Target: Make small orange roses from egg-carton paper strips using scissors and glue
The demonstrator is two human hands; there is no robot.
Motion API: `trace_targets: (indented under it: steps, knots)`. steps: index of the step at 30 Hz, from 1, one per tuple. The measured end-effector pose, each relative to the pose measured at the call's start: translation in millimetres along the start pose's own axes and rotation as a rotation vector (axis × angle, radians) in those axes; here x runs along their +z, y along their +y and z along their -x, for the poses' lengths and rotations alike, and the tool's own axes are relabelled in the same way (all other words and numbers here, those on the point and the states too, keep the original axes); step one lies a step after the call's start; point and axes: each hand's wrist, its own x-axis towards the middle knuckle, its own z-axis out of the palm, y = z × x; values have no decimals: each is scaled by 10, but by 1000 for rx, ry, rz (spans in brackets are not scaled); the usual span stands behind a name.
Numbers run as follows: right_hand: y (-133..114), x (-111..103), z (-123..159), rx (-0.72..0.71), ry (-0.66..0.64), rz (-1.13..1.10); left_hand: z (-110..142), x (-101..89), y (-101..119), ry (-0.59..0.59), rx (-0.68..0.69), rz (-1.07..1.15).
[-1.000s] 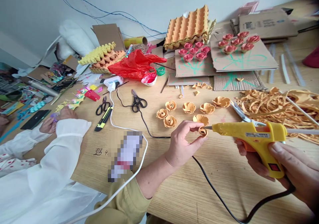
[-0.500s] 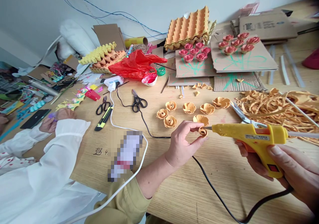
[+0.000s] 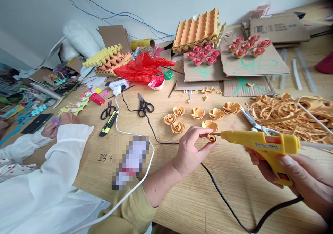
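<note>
My left hand pinches a small rolled orange flower piece between thumb and fingers. In my right hand is a yellow glue gun, its metal tip at the rolled piece. A black cord loops down from the gun's handle across the table. Just behind my left fingertips stands an orange paper flower, apart from several more flowers, among them an open one and a curled one.
Scissors lie beside a heap of orange strips on the right. Pink flowers stand on cardboard at the back. Black scissors and a yellow cutter lie left. A co-worker's white sleeve reaches over the table's left side.
Almost nothing differs. The glue gun has shifted very slightly, its tip still at the rolled piece in my left hand.
</note>
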Motion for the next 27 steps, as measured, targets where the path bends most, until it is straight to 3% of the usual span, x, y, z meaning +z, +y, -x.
trace_targets:
  steps: [11, 20, 27]
  knots:
    - [40, -62, 8, 15, -23, 57, 9, 2, -15, 2, 21, -9]
    - [-17, -56, 8, -131, -36, 173, 6, 7, 0, -3, -16, 4]
    - [0, -89, 18, -134, -39, 198, 3, 9, -3, 13, 1, 23]
